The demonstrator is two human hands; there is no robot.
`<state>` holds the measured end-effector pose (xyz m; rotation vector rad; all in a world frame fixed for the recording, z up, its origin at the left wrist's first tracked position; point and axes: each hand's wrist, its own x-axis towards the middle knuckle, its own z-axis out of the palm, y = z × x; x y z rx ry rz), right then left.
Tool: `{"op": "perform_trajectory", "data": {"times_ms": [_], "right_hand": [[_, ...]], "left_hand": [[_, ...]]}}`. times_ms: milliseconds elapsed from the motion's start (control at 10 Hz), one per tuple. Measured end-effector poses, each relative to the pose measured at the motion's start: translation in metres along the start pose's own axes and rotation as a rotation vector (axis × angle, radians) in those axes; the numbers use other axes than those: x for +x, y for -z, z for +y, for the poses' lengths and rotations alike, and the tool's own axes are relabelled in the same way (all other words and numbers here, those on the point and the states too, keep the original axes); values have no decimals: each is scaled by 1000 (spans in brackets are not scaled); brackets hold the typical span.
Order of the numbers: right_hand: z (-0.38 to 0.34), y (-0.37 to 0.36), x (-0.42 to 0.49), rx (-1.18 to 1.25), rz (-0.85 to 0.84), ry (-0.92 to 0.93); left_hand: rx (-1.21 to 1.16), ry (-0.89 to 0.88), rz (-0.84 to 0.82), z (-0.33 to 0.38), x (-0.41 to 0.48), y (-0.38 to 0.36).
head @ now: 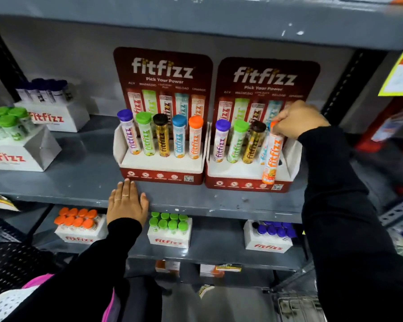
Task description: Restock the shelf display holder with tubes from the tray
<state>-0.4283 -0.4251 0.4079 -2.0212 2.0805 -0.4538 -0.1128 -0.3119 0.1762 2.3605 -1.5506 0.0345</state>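
The right hand (298,119), right of centre in the frame, has its fingers curled tight around the capped top of an orange tube (271,156). The tube hangs tilted in front of the right display holder (254,180), its lower end over the holder's front edge, beside a dark empty slot at the holder's right end. In that holder stand a purple-capped tube (221,141), a green-capped tube (237,141) and a brown-capped tube (254,142); a blue tube (263,152) shows partly behind the orange one.

The left hand (127,203), lower centre-left, lies flat and palm down on the front edge of the grey shelf (68,180), fingers spread a little, holding nothing.

Just left of the right holder, the left display holder (161,175) carries five tubes, one in each slot. On the shelf below, at lower left, a white tray of orange-capped tubes (79,225) sits beside a tray of green-capped tubes (170,228) and, further right, a tray of purple-capped tubes (269,235).
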Motion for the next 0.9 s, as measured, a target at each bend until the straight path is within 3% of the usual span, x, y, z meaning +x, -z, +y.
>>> {"op": "perform_trajectory", "data": {"times_ms": [300, 700, 800, 900], "right_hand": [[25, -15, 9, -43, 324, -67], [32, -25, 12, -14, 159, -100], [32, -26, 7, -39, 168, -73], [25, -33, -2, -164, 296, 16]], "left_hand": [[19, 24, -19, 2, 0, 2], [-7, 21, 1, 1, -2, 0], [-18, 30, 1, 5, -6, -1], [-81, 78, 18, 12, -8, -3]]}}
